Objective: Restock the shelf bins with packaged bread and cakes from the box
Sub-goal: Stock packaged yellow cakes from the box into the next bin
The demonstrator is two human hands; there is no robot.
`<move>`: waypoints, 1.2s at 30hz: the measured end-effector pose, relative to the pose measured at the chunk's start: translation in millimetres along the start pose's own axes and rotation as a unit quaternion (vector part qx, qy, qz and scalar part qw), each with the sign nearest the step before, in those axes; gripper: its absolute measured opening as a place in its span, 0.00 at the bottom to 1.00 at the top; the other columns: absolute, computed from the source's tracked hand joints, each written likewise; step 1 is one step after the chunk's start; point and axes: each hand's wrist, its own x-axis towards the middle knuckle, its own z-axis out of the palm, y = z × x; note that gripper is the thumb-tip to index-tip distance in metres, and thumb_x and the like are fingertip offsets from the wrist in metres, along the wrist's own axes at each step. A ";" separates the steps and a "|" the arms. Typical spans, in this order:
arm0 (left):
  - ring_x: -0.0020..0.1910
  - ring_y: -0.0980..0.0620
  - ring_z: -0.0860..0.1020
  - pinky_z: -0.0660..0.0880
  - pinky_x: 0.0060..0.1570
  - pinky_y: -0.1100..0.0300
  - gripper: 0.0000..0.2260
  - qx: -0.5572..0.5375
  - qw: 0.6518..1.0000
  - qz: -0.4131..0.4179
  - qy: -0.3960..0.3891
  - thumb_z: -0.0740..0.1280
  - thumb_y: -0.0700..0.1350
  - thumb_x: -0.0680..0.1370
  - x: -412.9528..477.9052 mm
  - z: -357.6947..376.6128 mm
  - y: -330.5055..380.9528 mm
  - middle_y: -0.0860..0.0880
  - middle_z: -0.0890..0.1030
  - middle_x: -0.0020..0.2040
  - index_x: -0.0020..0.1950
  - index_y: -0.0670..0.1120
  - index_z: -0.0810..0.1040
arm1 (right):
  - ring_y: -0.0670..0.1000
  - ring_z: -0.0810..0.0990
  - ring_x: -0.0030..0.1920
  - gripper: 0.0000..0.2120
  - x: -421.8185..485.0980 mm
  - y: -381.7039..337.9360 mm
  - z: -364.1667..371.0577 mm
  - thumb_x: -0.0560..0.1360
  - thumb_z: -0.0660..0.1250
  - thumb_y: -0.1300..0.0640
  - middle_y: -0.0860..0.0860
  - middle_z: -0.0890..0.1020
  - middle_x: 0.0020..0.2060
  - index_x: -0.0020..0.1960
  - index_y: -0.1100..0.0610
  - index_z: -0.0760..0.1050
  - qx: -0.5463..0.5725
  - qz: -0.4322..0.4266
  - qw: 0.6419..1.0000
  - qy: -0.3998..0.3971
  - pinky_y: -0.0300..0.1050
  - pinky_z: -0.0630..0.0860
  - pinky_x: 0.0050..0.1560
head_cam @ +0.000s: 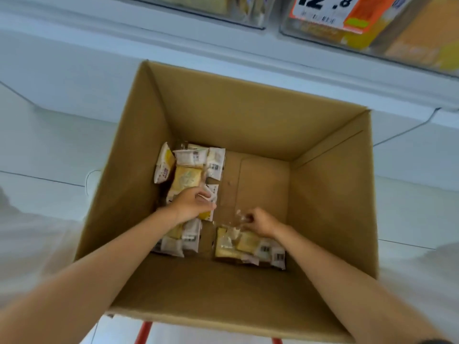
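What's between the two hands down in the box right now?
Head view: only bare box floor lies between left hand and right hand, plus the clear wrapper edge the right hand pinches.

Bright even light; motion blur, wide-angle edge distortion.
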 end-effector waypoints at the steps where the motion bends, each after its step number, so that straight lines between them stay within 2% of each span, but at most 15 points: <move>1: 0.61 0.50 0.76 0.74 0.59 0.58 0.20 0.012 0.999 -0.009 -0.043 0.74 0.48 0.74 -3.1 4.2 3.2 0.50 0.78 0.58 0.63 0.45 0.75 | 0.49 0.82 0.47 0.09 -4.8 -13.2 -10.0 0.76 0.70 0.56 0.53 0.83 0.46 0.53 0.60 0.80 0.068 -0.031 0.997 0.019 0.46 0.77 0.52; 4: 0.57 0.53 0.74 0.72 0.51 0.63 0.18 0.047 0.997 0.023 -0.061 0.73 0.50 0.75 -10.9 17.0 19.7 0.54 0.76 0.54 0.62 0.50 0.75 | 0.40 0.77 0.38 0.10 -28.7 -65.2 -41.5 0.75 0.71 0.58 0.49 0.79 0.41 0.52 0.64 0.79 0.184 -0.119 0.973 0.076 0.37 0.73 0.44; 7: 0.49 0.50 0.78 0.76 0.39 0.62 0.10 -0.105 0.994 -0.011 0.037 0.70 0.45 0.78 -13.4 11.4 38.2 0.49 0.79 0.51 0.57 0.48 0.74 | 0.42 0.68 0.60 0.31 -52.4 -92.1 -62.6 0.71 0.75 0.51 0.47 0.71 0.62 0.70 0.55 0.67 0.166 -0.168 0.963 0.131 0.40 0.67 0.60; 9: 0.51 0.49 0.81 0.82 0.40 0.57 0.16 -0.262 0.961 -0.086 -0.017 0.70 0.43 0.78 -18.3 -4.4 49.3 0.45 0.80 0.58 0.65 0.45 0.72 | 0.42 0.63 0.66 0.39 -65.7 -91.2 -66.1 0.69 0.77 0.50 0.46 0.65 0.69 0.74 0.50 0.62 0.064 -0.189 0.970 0.140 0.41 0.64 0.66; 12: 0.55 0.45 0.81 0.82 0.49 0.53 0.23 -0.324 0.935 -0.113 -0.088 0.70 0.49 0.77 -33.0 -21.4 62.0 0.40 0.79 0.62 0.70 0.44 0.71 | 0.49 0.74 0.62 0.24 -72.3 -81.6 -68.7 0.71 0.73 0.59 0.49 0.75 0.62 0.65 0.51 0.73 -0.010 -0.228 0.951 0.208 0.48 0.72 0.63; 14: 0.65 0.42 0.75 0.77 0.59 0.46 0.29 -0.195 0.971 -0.109 -0.085 0.66 0.61 0.77 -43.0 -23.0 68.4 0.43 0.74 0.67 0.74 0.49 0.66 | 0.49 0.79 0.54 0.13 -74.0 -76.2 -77.0 0.71 0.73 0.57 0.48 0.81 0.52 0.54 0.49 0.77 0.054 -0.203 0.957 0.201 0.51 0.76 0.57; 17: 0.78 0.44 0.57 0.55 0.73 0.42 0.33 -0.022 0.999 -0.007 -0.033 0.51 0.71 0.77 -49.1 -21.1 70.0 0.49 0.60 0.78 0.78 0.56 0.60 | 0.54 0.83 0.49 0.10 -78.4 -67.7 -89.3 0.70 0.76 0.52 0.53 0.84 0.47 0.49 0.54 0.80 0.143 -0.136 0.976 0.093 0.52 0.78 0.51; 19: 0.74 0.48 0.65 0.57 0.74 0.44 0.38 -0.074 0.994 0.031 -0.077 0.51 0.74 0.73 -49.8 -22.1 69.8 0.49 0.67 0.75 0.76 0.53 0.64 | 0.54 0.84 0.49 0.12 -80.5 -63.1 -91.5 0.70 0.76 0.51 0.54 0.85 0.47 0.50 0.56 0.80 0.190 -0.106 0.975 0.051 0.50 0.80 0.48; 21: 0.63 0.51 0.77 0.66 0.70 0.45 0.32 -0.083 0.992 0.037 -0.092 0.60 0.70 0.71 -46.9 -22.9 66.3 0.50 0.81 0.62 0.67 0.50 0.74 | 0.53 0.85 0.49 0.14 -78.6 -58.1 -92.4 0.70 0.76 0.53 0.54 0.85 0.49 0.53 0.56 0.78 0.254 -0.094 0.962 0.043 0.49 0.82 0.48; 23: 0.57 0.48 0.80 0.70 0.67 0.43 0.21 -0.086 0.993 0.033 -0.068 0.69 0.60 0.73 -38.2 -24.0 58.6 0.48 0.83 0.55 0.59 0.48 0.77 | 0.55 0.84 0.52 0.18 -74.7 -56.3 -89.2 0.71 0.75 0.54 0.56 0.84 0.51 0.57 0.59 0.76 0.333 -0.089 0.938 0.034 0.52 0.82 0.50; 26: 0.59 0.44 0.80 0.71 0.66 0.42 0.20 -0.160 0.986 0.007 -0.054 0.67 0.57 0.77 -24.4 -26.6 43.2 0.44 0.83 0.57 0.62 0.45 0.77 | 0.56 0.83 0.55 0.21 -60.1 -47.5 -71.4 0.76 0.68 0.49 0.57 0.83 0.56 0.65 0.59 0.72 0.484 -0.070 0.871 0.047 0.53 0.80 0.55; 28: 0.58 0.43 0.80 0.74 0.63 0.43 0.19 -0.227 0.974 0.001 -0.014 0.65 0.56 0.79 -18.6 -32.6 32.5 0.43 0.82 0.58 0.64 0.45 0.76 | 0.54 0.81 0.57 0.22 -47.8 -37.8 -50.2 0.79 0.64 0.46 0.54 0.81 0.58 0.68 0.56 0.70 0.402 -0.044 0.912 0.070 0.52 0.77 0.61; 30: 0.59 0.43 0.80 0.74 0.62 0.43 0.20 -0.256 0.967 -0.005 0.021 0.64 0.56 0.80 -13.2 -37.9 20.5 0.42 0.81 0.61 0.67 0.45 0.74 | 0.51 0.76 0.63 0.24 -34.1 -23.3 -21.9 0.78 0.65 0.46 0.50 0.76 0.64 0.70 0.54 0.69 0.175 -0.017 0.984 0.017 0.46 0.71 0.65; 31: 0.59 0.43 0.80 0.74 0.63 0.43 0.21 -0.256 0.966 -0.009 0.033 0.64 0.56 0.80 -11.0 -39.0 14.3 0.43 0.81 0.61 0.68 0.45 0.73 | 0.51 0.74 0.65 0.25 -26.9 -16.4 -6.4 0.77 0.67 0.47 0.49 0.74 0.66 0.71 0.54 0.68 0.078 -0.006 0.997 -0.028 0.44 0.69 0.64; 36: 0.53 0.47 0.81 0.78 0.55 0.48 0.16 -0.267 0.959 -0.025 0.093 0.62 0.55 0.81 -6.0 -34.5 -1.7 0.46 0.83 0.55 0.64 0.48 0.74 | 0.58 0.65 0.72 0.39 6.6 1.2 43.1 0.71 0.73 0.44 0.54 0.66 0.73 0.76 0.53 0.61 -0.166 -0.012 0.985 -0.041 0.54 0.63 0.71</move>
